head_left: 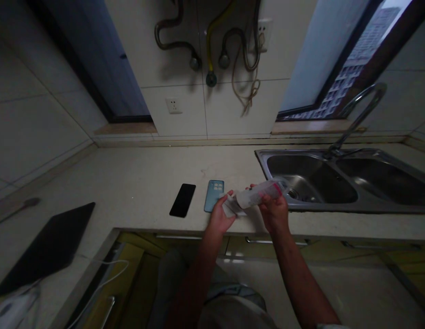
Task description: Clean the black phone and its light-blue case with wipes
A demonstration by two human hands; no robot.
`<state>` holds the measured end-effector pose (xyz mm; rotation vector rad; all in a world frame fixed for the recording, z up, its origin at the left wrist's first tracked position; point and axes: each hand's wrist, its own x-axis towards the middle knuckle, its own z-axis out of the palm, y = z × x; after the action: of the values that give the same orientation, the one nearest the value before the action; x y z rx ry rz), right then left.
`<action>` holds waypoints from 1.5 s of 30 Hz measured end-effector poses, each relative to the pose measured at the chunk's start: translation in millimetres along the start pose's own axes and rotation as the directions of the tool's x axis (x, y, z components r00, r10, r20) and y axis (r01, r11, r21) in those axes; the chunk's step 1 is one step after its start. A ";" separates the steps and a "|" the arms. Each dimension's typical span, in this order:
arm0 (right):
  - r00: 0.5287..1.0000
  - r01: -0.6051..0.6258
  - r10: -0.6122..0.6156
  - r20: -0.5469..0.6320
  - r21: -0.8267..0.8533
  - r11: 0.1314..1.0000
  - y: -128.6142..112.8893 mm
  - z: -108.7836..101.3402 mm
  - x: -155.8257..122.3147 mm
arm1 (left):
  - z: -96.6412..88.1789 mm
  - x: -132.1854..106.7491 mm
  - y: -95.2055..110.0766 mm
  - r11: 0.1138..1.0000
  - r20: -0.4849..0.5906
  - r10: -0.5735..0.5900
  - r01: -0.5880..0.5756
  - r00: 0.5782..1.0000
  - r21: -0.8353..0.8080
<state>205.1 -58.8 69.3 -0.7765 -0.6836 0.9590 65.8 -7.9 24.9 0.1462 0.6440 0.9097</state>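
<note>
My right hand [273, 211] is closed around a white packet with pink print [258, 194], held tilted above the counter's front edge. My left hand [221, 215] pinches the packet's lower left end, where a pale flap [233, 208] sticks out. Just left of my hands a blue phone case [214, 195] lies face down on the counter. A black phone [182, 200] lies flat a little further left.
A steel double sink [338, 183] with a curved tap [359, 114] fills the counter [130, 183] to the right. A black slab [48, 244] lies at the left, with a white cable [102, 281] near it. Hoses [212, 41] and a wall socket [174, 105] hang on the tiled wall.
</note>
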 end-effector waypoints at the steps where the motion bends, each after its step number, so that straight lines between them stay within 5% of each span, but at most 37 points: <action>1: 1.000 -0.016 0.017 -0.009 0.027 0.999 1.3 -2.0 1.4 | 0.9 0.0 -0.8 1.000 -0.002 -0.005 0.005 1.000 -0.008; 6: 0.994 -0.007 0.009 -0.113 0.019 1.000 12.9 -15.6 10.7 | 3.6 -2.6 -4.7 0.999 -0.019 0.024 -0.025 1.000 -0.044; 11: 0.981 0.052 -0.100 -0.166 -0.273 0.961 22.9 -19.8 10.8 | 4.1 -7.1 -7.3 0.996 0.011 0.085 -0.085 0.996 -0.027; 16: 0.986 0.150 -0.169 -0.003 -0.443 0.884 25.7 -14.1 0.0 | 5.3 -9.2 -7.7 0.989 0.014 0.129 -0.129 0.992 0.072; 21: 0.931 0.362 -0.264 0.251 -0.574 0.734 25.4 -4.8 -7.2 | 9.8 -11.6 -6.5 0.983 -0.082 0.174 -0.169 0.981 0.066; 29: 0.995 0.094 -0.063 0.078 -0.514 0.853 25.5 -18.8 22.3 | 7.3 -17.7 -1.5 0.977 -0.024 0.176 -0.172 0.984 0.129; 34: 0.990 0.111 -0.142 -0.006 -0.592 0.798 25.5 -38.5 69.2 | 1.8 -9.4 -0.1 0.989 -0.022 0.134 -0.133 0.991 0.062; 40: 0.990 0.142 -0.088 0.111 -0.785 0.603 31.5 -52.6 111.4 | -10.3 -1.0 3.8 0.990 -0.048 0.142 -0.143 0.989 -0.006; 45: 0.993 0.104 -0.033 0.116 -0.686 0.720 43.6 -56.5 112.8 | -6.5 -5.4 9.2 0.990 -0.051 0.141 -0.142 0.989 -0.018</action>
<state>277.2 42.7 21.1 -1.3620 -1.1824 0.6569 53.3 -7.3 25.6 0.1513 0.6760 1.0595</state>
